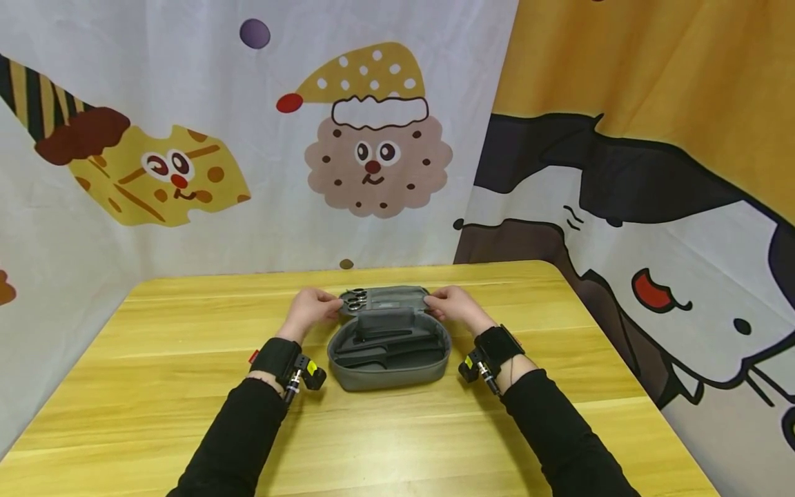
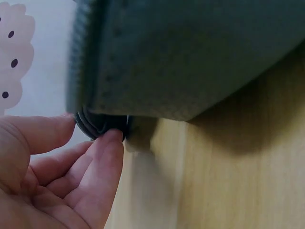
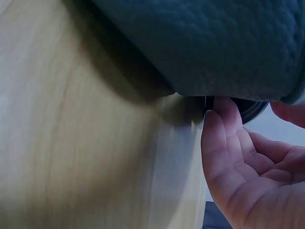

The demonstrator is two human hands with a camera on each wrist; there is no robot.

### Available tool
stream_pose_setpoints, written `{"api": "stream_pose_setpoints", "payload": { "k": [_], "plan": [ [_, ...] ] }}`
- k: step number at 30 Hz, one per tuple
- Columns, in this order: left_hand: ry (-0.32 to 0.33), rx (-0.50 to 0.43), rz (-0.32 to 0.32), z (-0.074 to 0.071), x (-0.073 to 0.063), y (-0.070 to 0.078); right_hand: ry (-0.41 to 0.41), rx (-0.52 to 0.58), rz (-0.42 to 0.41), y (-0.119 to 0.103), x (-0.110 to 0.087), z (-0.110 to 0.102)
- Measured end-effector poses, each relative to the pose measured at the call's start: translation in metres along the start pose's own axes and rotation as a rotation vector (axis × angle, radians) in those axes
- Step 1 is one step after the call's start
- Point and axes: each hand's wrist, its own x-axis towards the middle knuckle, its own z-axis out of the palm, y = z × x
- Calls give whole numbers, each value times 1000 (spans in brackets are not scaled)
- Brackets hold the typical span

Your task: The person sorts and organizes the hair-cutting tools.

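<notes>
A grey zippered case (image 1: 388, 378) lies open on the table, its lid (image 1: 397, 298) folded back toward the far side. Inside the case are several dark, long-handled items (image 1: 406, 345), their kind unclear. Scissors (image 1: 357, 299) with ring handles sit at the left of the lid's inner side. My left hand (image 1: 308, 310) pinches the lid's left edge between thumb and fingers. At the opposite edge, my right hand (image 1: 458, 307) pinches the lid in the same way. Both wrist views show the case wall (image 2: 190, 57) close up, with fingertips at the lid's edge beyond it.
The case rests on a light wooden table (image 1: 186, 386), toward its far edge. Behind it hangs a curtain (image 1: 261, 235) printed with cartoon figures. Each wrist wears a black band (image 1: 276, 359) with a small camera.
</notes>
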Motion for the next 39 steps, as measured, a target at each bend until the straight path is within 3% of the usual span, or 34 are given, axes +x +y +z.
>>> {"api": "stream_pose_setpoints", "payload": {
  "k": [6, 13, 20, 25, 32, 35, 39],
  "plan": [
    [-16, -124, -53, 0, 3, -3, -31, 127, 33, 2, 4, 1],
    [-21, -188, -82, 0, 5, -6, 3, 108, 39, 2, 3, 3],
    [24, -218, -100, 3, 6, -3, 23, 114, 15, 1, 0, 5],
    [70, -194, -35, 4, 3, -1, 69, 145, -24, 0, 0, 7],
    [129, -84, 115, 4, -2, 1, 158, 257, -78, -1, 1, 11],
    [164, -120, 147, 5, -2, 0, 181, 317, -107, -1, 1, 12],
    [209, -254, 169, 8, -2, -1, 200, 354, -150, 0, 1, 12]
  ]
}}
